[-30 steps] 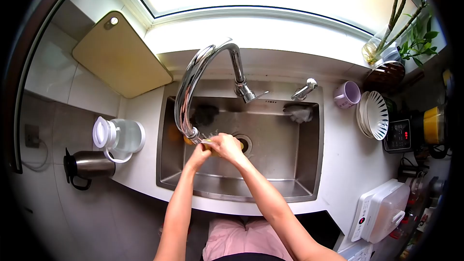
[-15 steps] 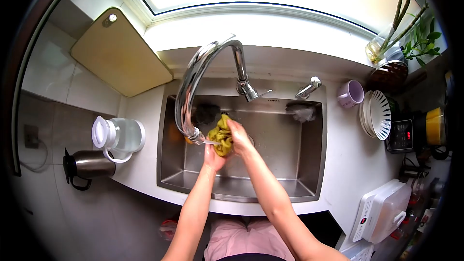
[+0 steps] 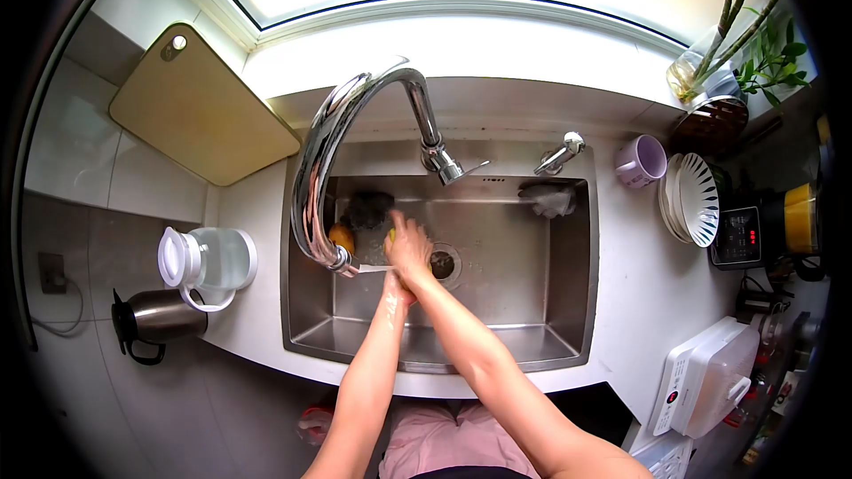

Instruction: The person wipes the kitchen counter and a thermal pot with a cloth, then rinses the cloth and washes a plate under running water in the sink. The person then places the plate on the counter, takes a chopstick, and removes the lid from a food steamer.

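Note:
Water runs from the chrome faucet over my wrists inside the steel sink. My right hand lies uppermost, its fingers pointing away from me and slightly apart. Beneath it is my left hand, whose fingers are mostly hidden. A bit of the yellow-green cloth shows at the left edge of my right fingers; the rest of it is covered. An orange-yellow item rests at the sink's left side, by a dark scrubber.
Left of the sink stand a water pitcher, a steel kettle and a leaning cutting board. To the right are a purple mug, stacked plates and a lidded white appliance. A clear plastic bag hangs in the sink.
My right hand has moved left over my left hand, and the cloth, plainly visible half a second ago, is now mostly covered. The view has shifted slightly.

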`<state>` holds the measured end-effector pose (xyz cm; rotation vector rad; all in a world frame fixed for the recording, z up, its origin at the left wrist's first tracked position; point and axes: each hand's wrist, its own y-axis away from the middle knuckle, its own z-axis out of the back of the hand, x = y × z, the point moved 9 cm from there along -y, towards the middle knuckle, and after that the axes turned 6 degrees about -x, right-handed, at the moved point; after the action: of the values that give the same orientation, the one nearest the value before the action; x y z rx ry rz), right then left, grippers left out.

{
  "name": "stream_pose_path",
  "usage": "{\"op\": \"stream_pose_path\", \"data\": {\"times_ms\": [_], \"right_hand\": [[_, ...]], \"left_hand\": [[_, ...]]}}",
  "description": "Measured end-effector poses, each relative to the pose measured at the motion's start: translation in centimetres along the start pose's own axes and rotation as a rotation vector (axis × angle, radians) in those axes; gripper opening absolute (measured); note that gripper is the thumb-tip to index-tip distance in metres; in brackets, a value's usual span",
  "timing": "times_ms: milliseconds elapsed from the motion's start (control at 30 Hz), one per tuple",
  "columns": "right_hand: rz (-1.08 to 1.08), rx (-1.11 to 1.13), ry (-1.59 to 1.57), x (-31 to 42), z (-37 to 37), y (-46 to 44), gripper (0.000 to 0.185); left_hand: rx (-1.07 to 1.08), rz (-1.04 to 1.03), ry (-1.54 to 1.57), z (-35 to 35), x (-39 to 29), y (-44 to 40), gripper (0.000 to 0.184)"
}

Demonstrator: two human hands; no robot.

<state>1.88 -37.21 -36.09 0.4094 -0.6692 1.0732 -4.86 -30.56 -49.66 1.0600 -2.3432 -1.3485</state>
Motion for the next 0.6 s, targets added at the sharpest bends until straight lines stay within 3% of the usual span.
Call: {"op": "stream_pose_path", "data": {"times_ms": [100,167,200,233,333,500,533,567,600], "right_hand": [[-0.067,0.161,-0.039,0.7,-0.1,4.1,0.042],[0.033,-0.059,0.211,3.5,2.2,6.7,0.044],[0.104,-0.057,0.172,3.6,2.0,6.2,0.044],[-0.016,0.120,0.058,1.5,-0.4,4.6,0.037],[-0.098,0.089,0.030,-0.9,-0.4,-0.5,0.030],[-0.033,0.030,-0.023,1.5,0.8,4.6,0.045],[0.084,-0.114,0.108,2.9,1.6,6.1,0.052],[-0.034,-0.147,0.310,2.9,0.8,6.2,0.044],[-0.093,-0.032,0.173,1.3,-0.6,5.6,0.039]], "left_hand": [[0.079,-0.001,-0.022,-0.3,0.1,-0.3,0.038],[0.075,-0.006,-0.029,0.2,0.0,-0.6,0.038],[0.083,-0.004,-0.028,0.4,-0.1,-0.7,0.038],[0.099,-0.004,-0.023,0.5,0.1,-0.9,0.038],[0.262,-0.003,-0.009,-0.5,-0.4,-1.0,0.038],[0.049,0.016,-0.073,0.1,0.5,0.9,0.045],[0.040,0.021,-0.087,-0.2,0.5,1.4,0.046],[0.035,0.028,-0.102,-0.6,0.5,1.9,0.047],[0.017,0.031,-0.120,-0.6,0.6,2.6,0.048]]}}
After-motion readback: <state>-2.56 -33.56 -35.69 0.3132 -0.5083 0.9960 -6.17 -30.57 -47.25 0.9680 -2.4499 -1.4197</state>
